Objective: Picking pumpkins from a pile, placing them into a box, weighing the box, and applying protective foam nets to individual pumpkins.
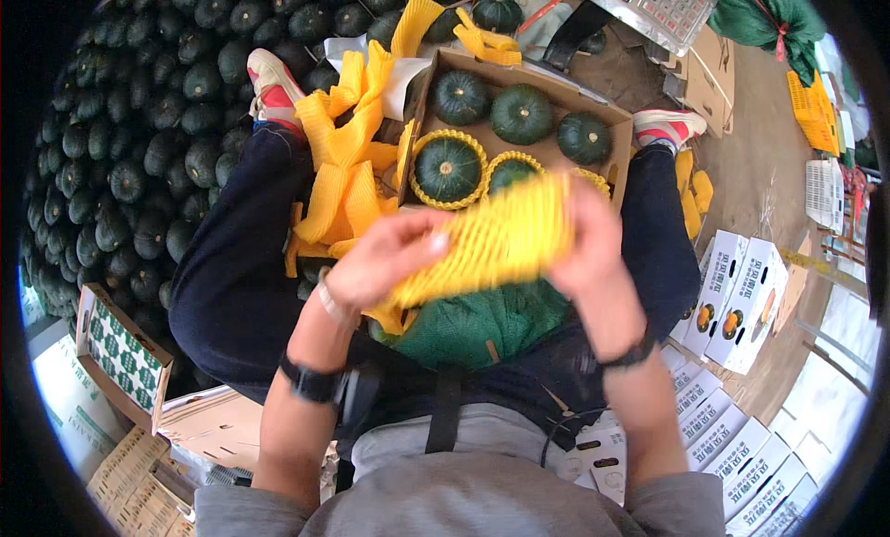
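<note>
Between my hands stretches a yellow foam net sleeve (497, 241), blurred by motion. My left hand (389, 255) pinches its lower left end with thumb and fingers. At the upper right end, my right hand (587, 238) grips it; its fingers are blurred and partly hidden. Just beyond is an open cardboard box (619, 137) holding several dark green squashes. The three in its far row are bare, such as the middle squash (521, 114). In the near row, a squash (447, 167) sits inside a yellow net, with a second netted one beside it, partly covered by the sleeve.
A large heap of green squashes (149, 140) fills the left side. Loose yellow foam nets (348, 140) lie left of the box. A digital scale (667, 12) stands at the far right. White printed cartons (744, 300) stand at right. Green mesh (487, 325) covers my lap.
</note>
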The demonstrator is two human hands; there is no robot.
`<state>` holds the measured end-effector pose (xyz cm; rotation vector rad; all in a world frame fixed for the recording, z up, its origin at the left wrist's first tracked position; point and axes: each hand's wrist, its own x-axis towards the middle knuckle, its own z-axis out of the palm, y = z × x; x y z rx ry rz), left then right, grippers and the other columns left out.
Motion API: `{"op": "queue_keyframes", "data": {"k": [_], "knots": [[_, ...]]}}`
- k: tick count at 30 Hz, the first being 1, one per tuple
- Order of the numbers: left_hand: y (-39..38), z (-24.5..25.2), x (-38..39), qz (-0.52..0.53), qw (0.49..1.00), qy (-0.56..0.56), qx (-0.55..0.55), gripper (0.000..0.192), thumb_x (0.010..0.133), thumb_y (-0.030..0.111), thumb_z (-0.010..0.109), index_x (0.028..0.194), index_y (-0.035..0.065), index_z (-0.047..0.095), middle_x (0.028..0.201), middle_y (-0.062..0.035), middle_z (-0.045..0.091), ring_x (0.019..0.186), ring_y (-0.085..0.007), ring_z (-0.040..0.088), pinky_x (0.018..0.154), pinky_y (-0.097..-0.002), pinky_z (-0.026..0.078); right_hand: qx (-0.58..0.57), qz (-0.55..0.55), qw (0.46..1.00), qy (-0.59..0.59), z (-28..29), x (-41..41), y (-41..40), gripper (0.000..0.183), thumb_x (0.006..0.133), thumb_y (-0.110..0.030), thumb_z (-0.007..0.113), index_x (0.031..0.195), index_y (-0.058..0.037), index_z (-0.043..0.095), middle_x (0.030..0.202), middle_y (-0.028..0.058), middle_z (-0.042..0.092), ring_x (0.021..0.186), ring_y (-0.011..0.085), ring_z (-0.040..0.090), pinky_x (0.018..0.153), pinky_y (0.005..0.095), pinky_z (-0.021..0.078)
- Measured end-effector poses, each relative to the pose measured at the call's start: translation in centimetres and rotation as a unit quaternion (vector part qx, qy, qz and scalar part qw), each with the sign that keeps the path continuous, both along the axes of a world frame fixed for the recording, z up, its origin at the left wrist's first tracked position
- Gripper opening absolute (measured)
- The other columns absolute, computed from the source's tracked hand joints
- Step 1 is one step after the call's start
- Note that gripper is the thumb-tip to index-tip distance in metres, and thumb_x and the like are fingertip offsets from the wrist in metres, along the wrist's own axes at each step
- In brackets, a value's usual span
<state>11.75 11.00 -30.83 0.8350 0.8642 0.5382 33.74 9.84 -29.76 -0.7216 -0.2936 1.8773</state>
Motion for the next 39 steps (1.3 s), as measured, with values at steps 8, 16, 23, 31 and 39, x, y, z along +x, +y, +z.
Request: {"op": "queue_keyframes", "data": {"k": [8,16,23,31,39], "knots": [[13.3,-13.7,7.2,0.140,0.935,0.324,0.008,0.031,0.093,0.021,0.054,0.111,-0.0035,0.051,0.089,-0.0074,0.058,0.081,-0.0138,0.053,0.071,-0.0288,0.046,0.166,0.270,0.671,-0.670,-14.2,-0.4,19.2,0.029,0.085,-0.023,0.057,0.101,-0.0011,0.047,0.097,0.0258,0.059,0.095,0.0401,0.058,0.085,0.0463,0.0439],[4.0,-5.4,2.7,0.287,0.907,-0.274,-0.145,0.026,0.097,0.029,0.044,0.099,0.0061,0.056,0.103,-0.0100,0.064,0.097,-0.0220,0.061,0.088,-0.0380,0.049,0.280,0.083,0.625,-0.724,-2.3,-1.9,1.5,0.020,0.093,-0.017,0.048,0.095,-0.0019,0.036,0.053,0.0187,0.054,0.047,0.0391,0.056,0.046,0.0486,0.0451],[-1.8,-2.0,2.2,0.212,0.858,-0.352,-0.309,0.049,0.097,0.040,0.038,0.123,0.0010,0.052,0.119,-0.0161,0.059,0.106,-0.0288,0.059,0.095,-0.0420,0.046,0.048,0.054,0.942,-0.329,-3.6,-0.4,-0.9,0.020,0.096,-0.022,0.049,0.087,-0.0035,0.051,0.079,0.0011,0.050,0.075,0.0084,0.045,0.070,0.0252,0.0405],[-7.3,-1.4,1.7,0.220,0.953,-0.169,-0.119,0.067,0.079,0.006,0.066,0.137,0.0120,0.031,0.131,-0.0087,0.046,0.121,-0.0234,0.047,0.103,-0.0382,0.039,0.132,0.141,0.915,-0.354,-1.7,-1.3,-5.5,0.075,0.084,-0.024,0.066,0.143,-0.0045,0.025,0.139,0.0183,0.037,0.130,0.0232,0.035,0.105,0.0357,0.0318],[-7.3,0.6,2.3,0.259,0.953,-0.146,-0.059,0.089,0.074,0.001,0.073,0.144,0.0070,0.018,0.132,-0.0107,0.044,0.121,-0.0228,0.046,0.102,-0.0372,0.039,0.256,0.129,0.790,-0.542,0.3,-0.9,-5.9,0.096,0.065,-0.020,0.081,0.142,-0.0025,0.027,0.141,0.0203,0.031,0.132,0.0332,0.032,0.109,0.0409,0.0273]]}}
